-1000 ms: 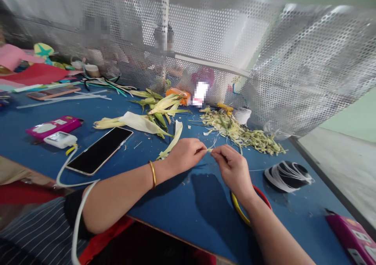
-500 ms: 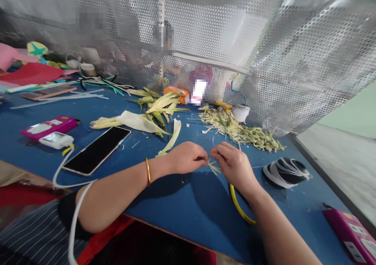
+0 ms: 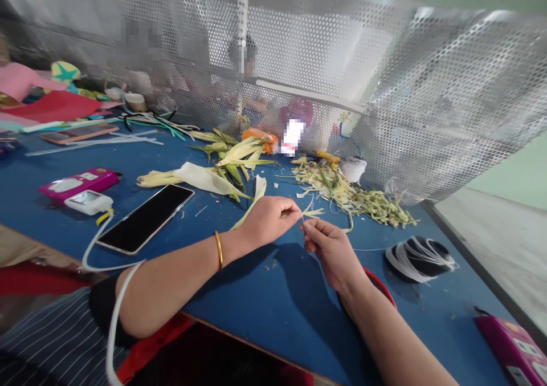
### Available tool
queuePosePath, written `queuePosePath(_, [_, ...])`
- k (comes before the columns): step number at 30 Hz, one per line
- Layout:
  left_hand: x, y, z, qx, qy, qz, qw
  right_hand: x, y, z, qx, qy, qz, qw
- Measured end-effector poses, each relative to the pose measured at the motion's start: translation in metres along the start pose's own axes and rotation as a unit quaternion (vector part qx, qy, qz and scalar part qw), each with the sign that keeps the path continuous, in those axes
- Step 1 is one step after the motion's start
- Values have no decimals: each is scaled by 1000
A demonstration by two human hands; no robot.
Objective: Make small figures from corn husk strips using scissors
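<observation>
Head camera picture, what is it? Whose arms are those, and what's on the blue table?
No robot here: it's one person's own arms, seen by a camera on their head that looks forward and down. On the table lie husks, a heap of small plant bits, a phone and a black spool with white string. The left hand pinches a thin strip. The right hand pinches what looks like fine thread.
</observation>
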State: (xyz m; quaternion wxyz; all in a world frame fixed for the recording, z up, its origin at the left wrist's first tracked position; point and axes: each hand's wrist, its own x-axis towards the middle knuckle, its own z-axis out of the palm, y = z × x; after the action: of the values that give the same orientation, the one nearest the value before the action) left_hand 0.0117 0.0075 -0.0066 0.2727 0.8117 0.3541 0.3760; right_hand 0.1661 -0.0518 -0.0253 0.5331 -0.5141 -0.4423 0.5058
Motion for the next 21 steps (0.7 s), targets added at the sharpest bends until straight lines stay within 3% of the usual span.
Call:
queuePosePath(4, [-4, -3, 4, 148, 0, 106, 983, -8, -3, 1, -159, 33, -106, 981])
queuePosePath(8, [-8, 0, 6, 292, -53, 176, 939, -9, -8, -6, -361, 24, -264, 894])
queuePosePath(10, [-10, 2, 5, 335, -69, 183, 921, -7, -7, -9, -403, 22, -275, 873])
queuePosePath(18, [-11, 16, -4, 466, -112, 210, 852, -2, 2, -7, -438, 3, -293, 850])
queuePosePath(21, [-10, 22, -4, 489, -136, 197, 839, -1, 5, -6, -452, -2, -300, 840])
